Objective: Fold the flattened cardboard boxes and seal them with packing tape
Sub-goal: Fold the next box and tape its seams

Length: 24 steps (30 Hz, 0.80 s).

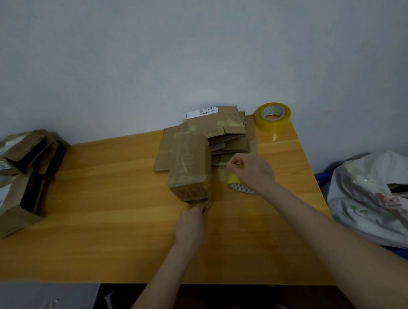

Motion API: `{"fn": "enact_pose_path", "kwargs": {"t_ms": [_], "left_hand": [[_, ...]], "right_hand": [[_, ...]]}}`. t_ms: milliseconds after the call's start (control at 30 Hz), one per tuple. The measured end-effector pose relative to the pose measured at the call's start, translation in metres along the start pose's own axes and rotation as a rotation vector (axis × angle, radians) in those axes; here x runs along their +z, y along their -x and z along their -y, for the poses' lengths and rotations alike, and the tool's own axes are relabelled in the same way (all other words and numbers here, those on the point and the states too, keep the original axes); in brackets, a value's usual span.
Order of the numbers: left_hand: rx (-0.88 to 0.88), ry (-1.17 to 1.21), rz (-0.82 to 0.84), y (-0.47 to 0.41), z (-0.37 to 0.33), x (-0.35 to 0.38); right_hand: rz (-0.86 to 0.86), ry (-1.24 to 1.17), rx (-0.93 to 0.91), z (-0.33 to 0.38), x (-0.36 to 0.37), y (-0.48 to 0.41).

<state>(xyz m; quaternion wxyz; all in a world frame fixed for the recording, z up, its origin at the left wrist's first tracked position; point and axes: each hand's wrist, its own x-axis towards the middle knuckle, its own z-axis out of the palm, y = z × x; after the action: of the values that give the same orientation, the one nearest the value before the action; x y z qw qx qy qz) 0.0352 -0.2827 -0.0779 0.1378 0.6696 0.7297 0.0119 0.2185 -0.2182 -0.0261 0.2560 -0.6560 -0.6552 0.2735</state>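
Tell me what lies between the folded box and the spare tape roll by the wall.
In the head view, the stack of flattened boxes lies between the folded box and the spare tape roll.

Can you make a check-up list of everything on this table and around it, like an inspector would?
Surface: wooden table, bare in the middle.
Job's things: folded box at centre; flattened cardboard stack behind it; spare tape roll at the far corner; second tape roll under the right hand.
Clutter: finished boxes piled at the left edge.
Grippers: left hand at the box's near end; right hand pinching a clear tape strip.
Cables: nothing seen.
Surroundings: plain wall; floral bag on the right.
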Motion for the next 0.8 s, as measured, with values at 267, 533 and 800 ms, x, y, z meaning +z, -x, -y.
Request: {"fn": "enact_pose_path", "kwargs": {"t_ms": [267,533,800], "left_hand": [[0.113,-0.189,0.159,-0.008,0.008,0.018],[0.465,0.434,-0.485,-0.008,-0.045,-0.026],[0.257,0.427,-0.141,-0.053,-0.089,-0.062]], "right_hand": [[0.002,-0.233,0.18,-0.014,0.013,0.0],[-0.068,-0.376,0.218,-0.024,0.009,-0.003],[-0.133,-0.329,0.083,-0.022,-0.005,0.003]]}}
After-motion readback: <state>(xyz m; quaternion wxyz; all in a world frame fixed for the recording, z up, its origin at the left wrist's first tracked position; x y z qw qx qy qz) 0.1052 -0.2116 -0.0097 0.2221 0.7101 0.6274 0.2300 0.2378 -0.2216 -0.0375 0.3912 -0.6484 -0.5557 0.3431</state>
